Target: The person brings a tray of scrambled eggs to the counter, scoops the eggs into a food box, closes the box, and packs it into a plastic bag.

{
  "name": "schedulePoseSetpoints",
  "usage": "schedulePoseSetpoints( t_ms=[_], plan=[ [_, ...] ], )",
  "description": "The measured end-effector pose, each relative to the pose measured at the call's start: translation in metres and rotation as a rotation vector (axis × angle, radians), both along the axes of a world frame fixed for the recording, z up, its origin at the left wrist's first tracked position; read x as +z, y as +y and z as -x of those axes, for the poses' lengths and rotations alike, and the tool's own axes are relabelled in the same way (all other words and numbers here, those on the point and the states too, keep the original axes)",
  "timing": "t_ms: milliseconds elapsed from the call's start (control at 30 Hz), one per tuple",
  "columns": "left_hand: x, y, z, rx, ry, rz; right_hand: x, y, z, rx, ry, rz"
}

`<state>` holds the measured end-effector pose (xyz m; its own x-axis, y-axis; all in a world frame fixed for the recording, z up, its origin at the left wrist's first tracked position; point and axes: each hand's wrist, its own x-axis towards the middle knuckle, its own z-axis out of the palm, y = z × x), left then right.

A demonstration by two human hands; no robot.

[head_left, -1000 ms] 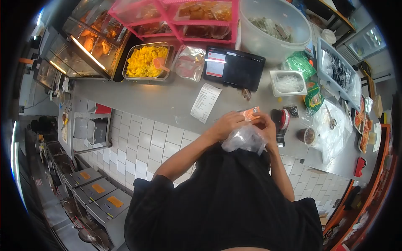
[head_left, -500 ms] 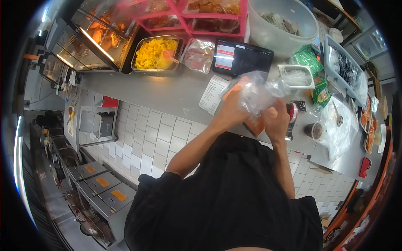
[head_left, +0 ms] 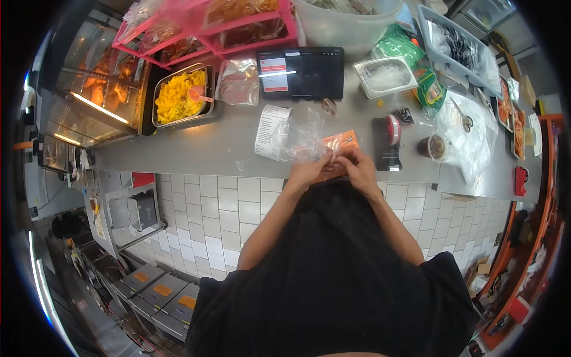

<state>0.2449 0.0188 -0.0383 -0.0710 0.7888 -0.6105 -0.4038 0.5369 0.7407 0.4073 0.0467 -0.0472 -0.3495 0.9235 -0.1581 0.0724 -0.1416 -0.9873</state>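
Note:
My left hand (head_left: 309, 171) is closed with its fingers pinching a clear plastic bag (head_left: 302, 138) at the counter's near edge. Close beside it, my right hand (head_left: 358, 171) is also closed, fingertips meeting the left ones on the bag's plastic. Beneath and behind both hands is an orange packet or box (head_left: 348, 141); whether it lies inside the bag or under it I cannot tell. A printed receipt (head_left: 270, 132) lies left of the bag, partly covered by it. To the right of my hands rests a black and red tape dispenser (head_left: 391, 140).
A tablet (head_left: 301, 77) stands behind the hands. Left of it are a tray of yellow food (head_left: 178, 98) and a heated display case (head_left: 101, 89). Rightward are a metal container (head_left: 385, 77), a lidded cup (head_left: 432, 147), scissors (head_left: 467, 122) on plastic bags, and a blue tray (head_left: 458, 47).
Both hands have come down with the bag to the counter edge, close together; the bag now trails leftward over the receipt. The view has shifted, and more of the orange item shows.

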Motion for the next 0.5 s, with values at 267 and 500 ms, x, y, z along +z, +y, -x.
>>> schedulePoseSetpoints(
  t_ms=[267,500],
  plan=[
    [-0.005,-0.004,-0.002,-0.036,0.078,-0.072,0.012,0.000,0.003,-0.060,-0.163,0.168],
    [0.002,-0.003,-0.002,-0.073,0.131,-0.074,0.008,0.006,0.004,-0.080,-0.073,0.181]
  ],
)
